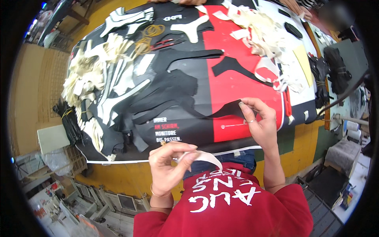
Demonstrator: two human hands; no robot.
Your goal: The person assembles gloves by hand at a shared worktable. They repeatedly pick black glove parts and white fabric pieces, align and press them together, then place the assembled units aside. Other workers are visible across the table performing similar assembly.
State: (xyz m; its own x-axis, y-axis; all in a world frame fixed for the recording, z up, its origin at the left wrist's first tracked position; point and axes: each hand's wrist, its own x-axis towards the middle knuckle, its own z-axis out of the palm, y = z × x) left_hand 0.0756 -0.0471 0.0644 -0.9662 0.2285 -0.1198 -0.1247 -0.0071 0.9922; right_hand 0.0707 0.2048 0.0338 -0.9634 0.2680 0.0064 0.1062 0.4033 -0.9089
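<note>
My left hand (167, 168) is closed in a pinch on a narrow pale strip (210, 158), which curves away to the right in front of my red shirt. Farther right, over the red part of the table cover (241, 89), my right hand (260, 123) pinches the corner of a black fabric piece (228, 111) between thumb and fingers. That piece's long thin tail runs left toward a heap of black cut pieces (177, 85). Another black piece (235, 68) lies flat beyond my right hand.
Cream strips are heaped at the left (87, 71) and far right (262, 29). White cut pieces (191, 27), yellow rings (154, 30) and a slim red-and-black tool (166, 42) lie at the back. Another person's hand (294, 7) works at the far right edge.
</note>
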